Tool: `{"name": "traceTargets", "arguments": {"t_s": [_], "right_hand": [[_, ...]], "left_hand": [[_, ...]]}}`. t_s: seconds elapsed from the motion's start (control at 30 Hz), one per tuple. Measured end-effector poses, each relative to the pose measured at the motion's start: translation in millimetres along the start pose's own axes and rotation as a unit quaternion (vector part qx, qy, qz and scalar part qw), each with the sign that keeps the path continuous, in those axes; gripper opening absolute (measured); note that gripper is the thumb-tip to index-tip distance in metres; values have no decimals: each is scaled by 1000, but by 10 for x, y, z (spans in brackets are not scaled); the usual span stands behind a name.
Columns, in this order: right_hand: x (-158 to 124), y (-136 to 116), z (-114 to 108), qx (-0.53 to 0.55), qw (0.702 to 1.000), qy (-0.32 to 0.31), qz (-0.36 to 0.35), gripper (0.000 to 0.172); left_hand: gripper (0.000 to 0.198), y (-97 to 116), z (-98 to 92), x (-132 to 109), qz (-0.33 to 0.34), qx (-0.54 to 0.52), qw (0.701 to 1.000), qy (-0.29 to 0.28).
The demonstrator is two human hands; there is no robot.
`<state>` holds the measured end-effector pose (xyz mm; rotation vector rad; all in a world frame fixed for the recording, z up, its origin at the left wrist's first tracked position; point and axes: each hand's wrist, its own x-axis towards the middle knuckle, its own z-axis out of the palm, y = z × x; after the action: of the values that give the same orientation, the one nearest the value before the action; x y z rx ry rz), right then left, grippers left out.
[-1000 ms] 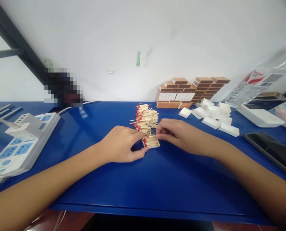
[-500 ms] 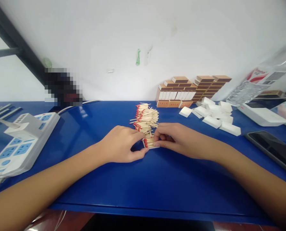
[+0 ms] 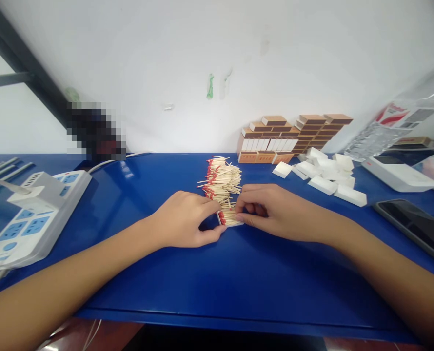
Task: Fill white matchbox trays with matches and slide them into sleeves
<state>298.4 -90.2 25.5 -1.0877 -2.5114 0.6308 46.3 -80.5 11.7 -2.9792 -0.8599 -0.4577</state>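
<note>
A small white matchbox tray (image 3: 230, 219) full of red-tipped matches lies on the blue table (image 3: 217, 278). My left hand (image 3: 184, 219) pinches its left end between thumb and forefinger. My right hand (image 3: 271, 209) has its fingers curled over the tray's right end, pressing on the matches. Just behind the tray lies a loose pile of matches (image 3: 221, 180), red heads pointing left.
Brown matchbox sleeves (image 3: 293, 134) are stacked against the wall at the back right, with several white empty trays (image 3: 325, 175) in front. A power strip (image 3: 34, 214) lies at the left. A phone (image 3: 414, 229), a white device (image 3: 398, 175) and a plastic bottle (image 3: 400, 122) sit at the right.
My right hand has slid a little left and down onto the tray's right end, closing its fingers over the matches. My left hand has stayed in place.
</note>
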Motion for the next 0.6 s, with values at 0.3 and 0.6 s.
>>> {"name": "traceTargets", "arguments": {"t_s": [0.3, 0.6], "right_hand": [[45, 221, 106, -59, 992, 88, -68, 26], [85, 219, 147, -91, 992, 59, -61, 21]], "left_hand": [[28, 1, 17, -22, 26, -7, 1000, 4], [29, -6, 29, -27, 41, -5, 999, 3]]}}
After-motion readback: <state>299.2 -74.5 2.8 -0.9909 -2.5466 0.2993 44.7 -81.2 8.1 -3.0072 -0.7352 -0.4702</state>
